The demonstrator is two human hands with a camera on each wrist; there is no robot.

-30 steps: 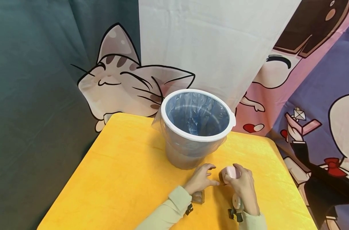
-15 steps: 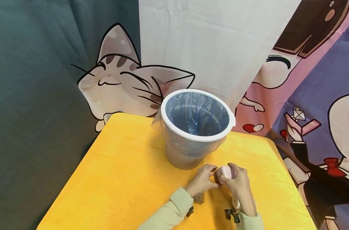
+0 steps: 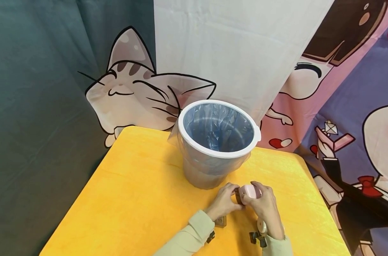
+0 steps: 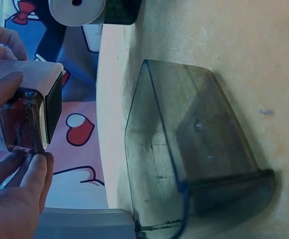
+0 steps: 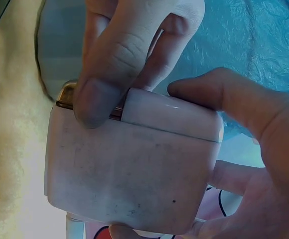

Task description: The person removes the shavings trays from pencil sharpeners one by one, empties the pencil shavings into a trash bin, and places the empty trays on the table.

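A pale pink, box-shaped pencil sharpener (image 3: 249,192) is held between both hands, low over the table. The right hand (image 3: 265,204) grips its body from the right. From the left, the left hand (image 3: 222,202) pinches its dark end, thumb on one side and fingers on the other. The left wrist view shows that end (image 4: 22,117) with reddish-brown parts inside. In the right wrist view the broad, smudged pink face (image 5: 129,169) fills the middle, and the left thumb presses near a gold-coloured edge. A smoky clear drawer (image 4: 199,124) lies on the table, partly hidden by the left wrist in the head view.
A bin with a white rim (image 3: 219,153) and a clear plastic liner stands just beyond the hands on the yellow table (image 3: 143,192). A white round piece (image 4: 77,11) is by the right wrist. Printed cartoon curtains hang behind the table.
The right hand has brought the pencil sharpener leftward to the left hand. The left fingers, apart from it before, now pinch its dark end.
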